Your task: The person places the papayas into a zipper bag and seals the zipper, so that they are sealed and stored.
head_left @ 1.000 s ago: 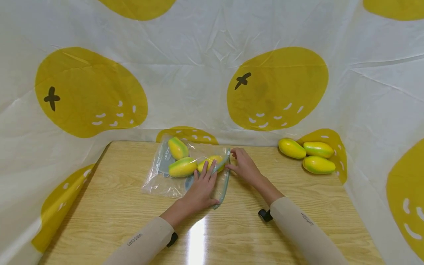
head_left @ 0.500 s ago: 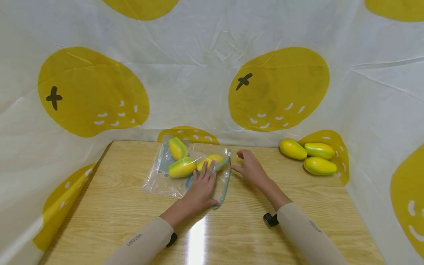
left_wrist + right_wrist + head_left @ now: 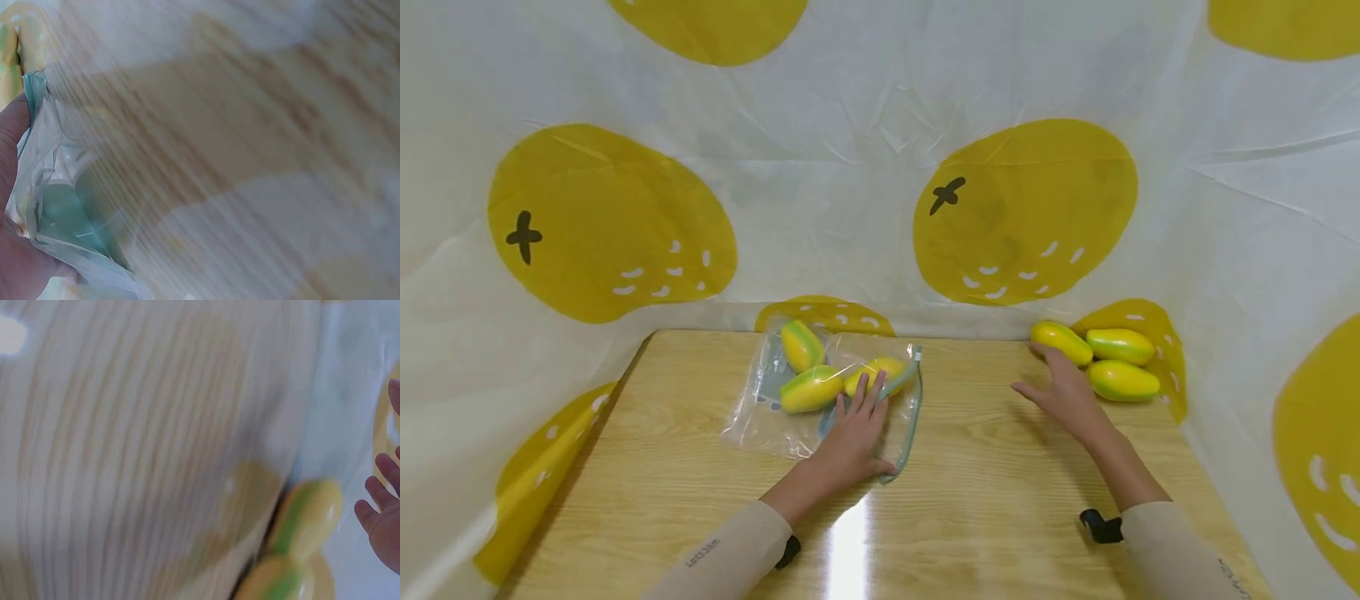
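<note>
A clear zip bag with a green-edged mouth lies flat at the table's back, the mouth facing right. Through its film show three yellow-green papayas. My left hand rests on the bag near the mouth, fingers straight and spread, thumb at the mouth's near corner. In the left wrist view, the bag's mouth gapes between thumb and fingers. My right hand reaches over three more papayas at the back right. Its fingers are extended, the fingertips at the leftmost papaya; contact cannot be made out.
The wooden table reaches from the bag to the papayas. A white cloth printed with big yellow fruits hangs behind the table and at both sides. The papayas at the right lie close to the back cloth.
My right hand has left the zipper end of the bag and moved right to the loose papayas. My left hand has stayed on the bag, and the papayas have not moved.
</note>
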